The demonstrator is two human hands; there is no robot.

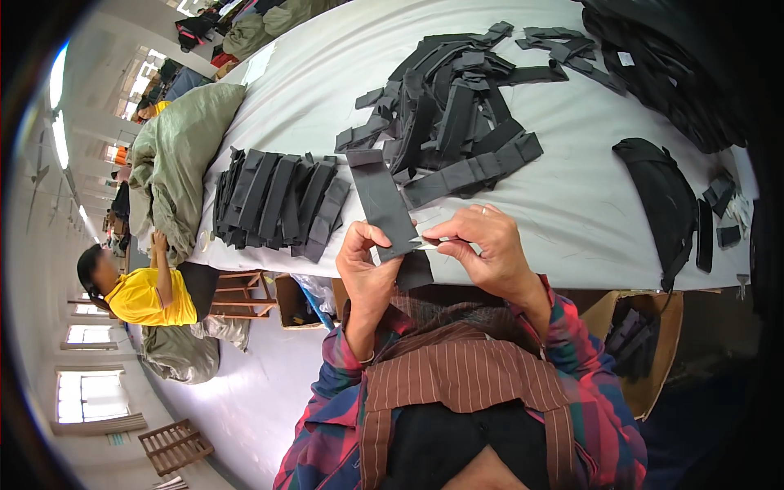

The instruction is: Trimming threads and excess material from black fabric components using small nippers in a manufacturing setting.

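My left hand (366,265) grips a dark grey fabric strip (379,200) near its lower end, with the thumb on top. The strip stands up over the table edge, and its folded tail hangs below my fingers. At the right side of that lower end are the thin silver tips of thread snips (422,242). My right hand (487,245) is closed on the snips, and most of them is hidden in the fingers. Just beyond my hands lies a loose heap of similar strips (445,106). A tidy row of strips (278,200) sits to the left.
The table has a white cloth (563,204). At the right lie a black bag (657,196) and a flat black object (704,235); dark bags (661,73) fill the far right. A green sack (184,155) and a person in yellow (155,294) are left. Below right stands a cardboard box (665,351).
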